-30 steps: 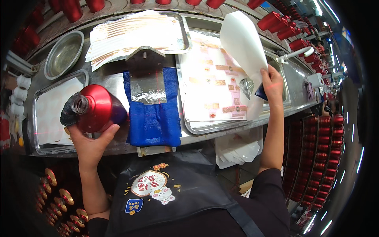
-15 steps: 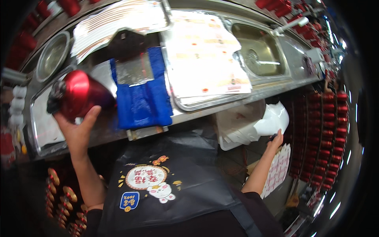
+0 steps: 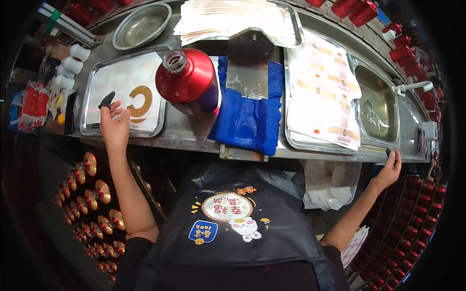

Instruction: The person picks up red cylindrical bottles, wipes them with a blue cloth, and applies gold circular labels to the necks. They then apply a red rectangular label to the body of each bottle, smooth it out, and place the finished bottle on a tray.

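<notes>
One bottle [image 3: 194, 77] separates the unclenched left hand [image 3: 114, 129] from blue cloth [image 3: 250, 123], empty right hand [image 3: 388, 172] near sink [image 3: 376, 128].

A glossy red bottle [image 3: 187, 80] is standing upright and uncapped on the surface [image 3: 179, 128], its rounded shoulder narrowing to a pale, glass-like neck and its lower side shading into dark purple. To its left, a speckled gold open ring [image 3: 147, 100] is lying flat on a white sheet [image 3: 109, 89] inside a shallow metal tray [image 3: 121, 133], a thin gold arc [image 3: 139, 121] curving just below it.
</notes>
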### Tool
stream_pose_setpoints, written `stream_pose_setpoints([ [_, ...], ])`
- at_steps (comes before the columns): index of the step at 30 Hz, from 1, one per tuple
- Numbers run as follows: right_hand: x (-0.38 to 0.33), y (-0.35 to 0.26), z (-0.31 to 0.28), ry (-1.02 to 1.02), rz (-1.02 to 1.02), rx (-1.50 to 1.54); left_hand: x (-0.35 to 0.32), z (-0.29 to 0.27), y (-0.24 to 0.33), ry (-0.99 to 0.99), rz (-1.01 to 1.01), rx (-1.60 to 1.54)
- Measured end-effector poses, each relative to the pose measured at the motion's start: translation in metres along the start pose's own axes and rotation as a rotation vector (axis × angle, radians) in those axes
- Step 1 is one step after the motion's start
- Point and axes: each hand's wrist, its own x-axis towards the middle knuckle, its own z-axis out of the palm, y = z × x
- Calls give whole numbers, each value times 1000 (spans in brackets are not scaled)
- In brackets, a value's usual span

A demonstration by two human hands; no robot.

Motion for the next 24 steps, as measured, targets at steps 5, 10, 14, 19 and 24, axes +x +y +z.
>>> stream_pose_setpoints([
  [5, -57, -110, 70, -259, -5, 222, 29, -9, -28, -22, 113, 446],
  [10, -97, -143, 117, -511, -104, 314, 81, -15, -34, -127, 88, 617],
  [14, -101, -152, 134, -594, -108, 308, 152, -14, -38, -123, 112, 649],
  [19, -100, -156, 140, -643, -111, 316, 195, -16, -59, 120, -37, 759],
  [24, -102, -160, 150, -642, -61, 300, 193, -34, -68, 11, -8, 659],
])
